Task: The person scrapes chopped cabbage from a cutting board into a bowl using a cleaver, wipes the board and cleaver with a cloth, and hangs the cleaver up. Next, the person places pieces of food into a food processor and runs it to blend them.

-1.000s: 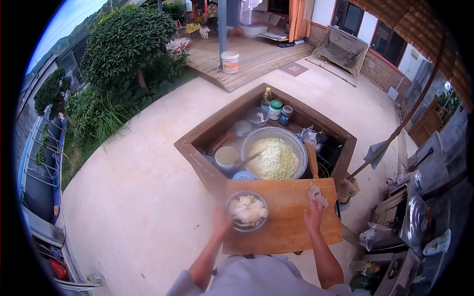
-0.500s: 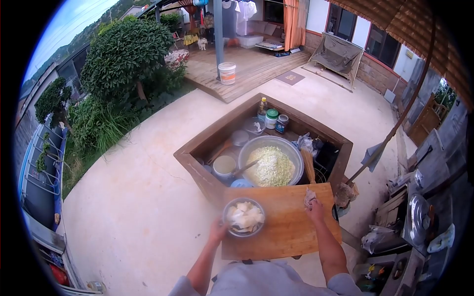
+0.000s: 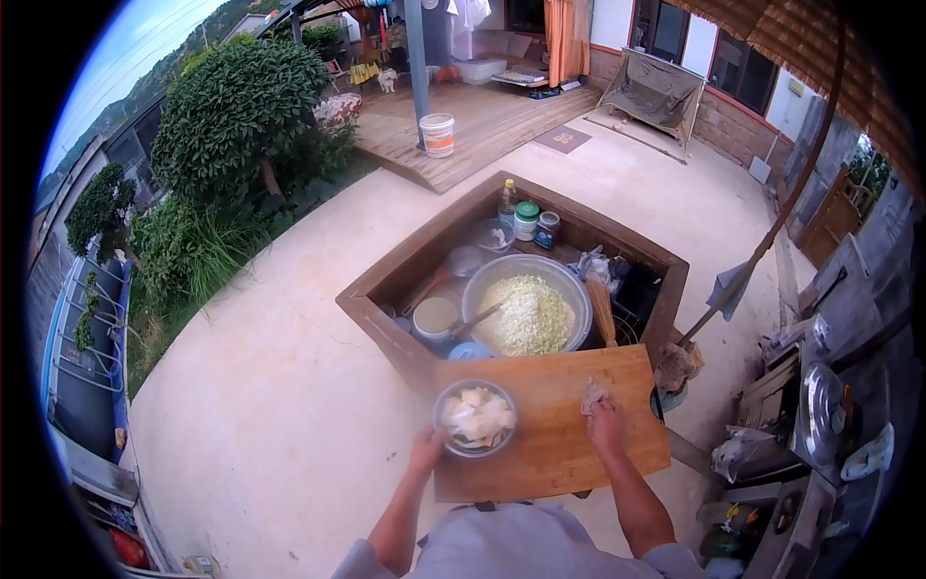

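Note:
My left hand [image 3: 425, 450] is closed at the left side of a metal bowl [image 3: 473, 453], which stands on the left part of a wooden board [image 3: 555, 458]. Pale chunks [image 3: 479, 413] fill the bowl; their kind is not clear, and a whitish haze hangs around them. On the right part of the board, my right hand [image 3: 606, 427] grips a crumpled greyish-pink cloth [image 3: 592, 394] that touches the wood. Just beyond the board, a large basin [image 3: 577, 289] holds chopped pale-green vegetable [image 3: 531, 323] with white powder on top and a wooden-handled utensil [image 3: 479, 320] stuck in it.
A brown wooden frame [image 3: 405, 253] surrounds the basin, an oil bottle [image 3: 508, 198], a green-lidded jar [image 3: 526, 222], a dark jar [image 3: 547, 230], a tub [image 3: 435, 317] and a straw brush [image 3: 603, 311]. A slanting pole [image 3: 762, 256] stands at the right.
My right hand has moved the cloth a little to the left and toward me across the board. My left hand stays at the bowl. The whole view has shifted slightly.

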Action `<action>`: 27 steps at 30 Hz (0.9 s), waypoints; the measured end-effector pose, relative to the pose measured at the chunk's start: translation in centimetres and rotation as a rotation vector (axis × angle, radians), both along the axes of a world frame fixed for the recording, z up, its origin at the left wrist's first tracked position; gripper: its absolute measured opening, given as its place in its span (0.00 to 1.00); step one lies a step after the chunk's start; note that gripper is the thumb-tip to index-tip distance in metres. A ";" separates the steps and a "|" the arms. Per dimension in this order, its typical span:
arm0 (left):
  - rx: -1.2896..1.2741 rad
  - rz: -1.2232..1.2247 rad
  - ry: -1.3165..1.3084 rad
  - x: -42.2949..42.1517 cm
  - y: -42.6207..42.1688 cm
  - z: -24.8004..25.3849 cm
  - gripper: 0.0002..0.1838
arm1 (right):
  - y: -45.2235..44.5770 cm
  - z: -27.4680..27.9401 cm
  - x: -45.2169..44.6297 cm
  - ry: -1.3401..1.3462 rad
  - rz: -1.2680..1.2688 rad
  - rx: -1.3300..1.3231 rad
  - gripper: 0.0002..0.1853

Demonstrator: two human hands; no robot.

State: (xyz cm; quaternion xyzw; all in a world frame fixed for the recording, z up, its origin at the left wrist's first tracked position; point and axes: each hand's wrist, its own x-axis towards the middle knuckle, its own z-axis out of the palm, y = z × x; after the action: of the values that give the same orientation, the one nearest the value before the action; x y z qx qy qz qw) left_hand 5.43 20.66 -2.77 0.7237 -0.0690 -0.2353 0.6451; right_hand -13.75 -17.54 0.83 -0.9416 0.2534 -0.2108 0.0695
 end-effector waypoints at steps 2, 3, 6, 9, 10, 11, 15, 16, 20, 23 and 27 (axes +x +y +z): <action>0.052 0.015 0.053 -0.3 -0.3 1.7 0.17 | 0.0 0.5 0.0 -0.017 -0.010 -0.002 0.07; 0.077 0.024 0.077 -0.4 -0.3 2.3 0.18 | -0.1 0.8 0.3 -0.002 -0.022 0.026 0.07; 0.072 0.014 0.053 -0.1 -0.2 1.8 0.18 | -0.2 0.5 0.5 0.015 -0.051 0.063 0.07; 0.055 0.001 0.061 -0.3 -0.5 2.6 0.14 | 0.0 0.5 0.5 0.032 -0.074 0.065 0.07; 0.053 0.005 0.054 -0.3 -0.4 2.1 0.15 | 0.1 0.5 0.6 0.039 -0.081 0.063 0.07; 0.051 0.007 0.047 -0.2 -0.4 1.5 0.15 | 0.2 0.6 0.6 0.081 -0.087 0.073 0.08; 0.055 0.014 0.019 -0.4 -0.3 1.3 0.14 | 0.0 0.7 0.6 0.171 -0.106 0.092 0.11; 0.062 0.011 0.013 -0.4 -0.2 1.3 0.14 | 0.0 0.6 0.7 0.173 -0.111 0.093 0.11; 0.050 0.003 0.013 -0.6 -0.2 1.4 0.14 | -0.6 -0.8 0.4 0.104 -0.059 0.074 0.08; 0.045 0.019 0.026 -0.7 0.0 1.7 0.15 | -0.2 -0.2 0.4 0.107 -0.058 0.091 0.10; 0.034 0.000 0.025 -0.5 0.0 1.0 0.15 | -0.3 -0.3 0.1 0.127 -0.053 0.119 0.10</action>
State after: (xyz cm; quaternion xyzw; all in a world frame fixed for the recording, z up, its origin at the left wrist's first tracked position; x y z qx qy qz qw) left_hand 4.97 20.68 -1.73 0.7317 -0.0572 -0.2455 0.6333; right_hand -13.60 -17.87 0.53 -0.9402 0.2941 -0.1369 0.1035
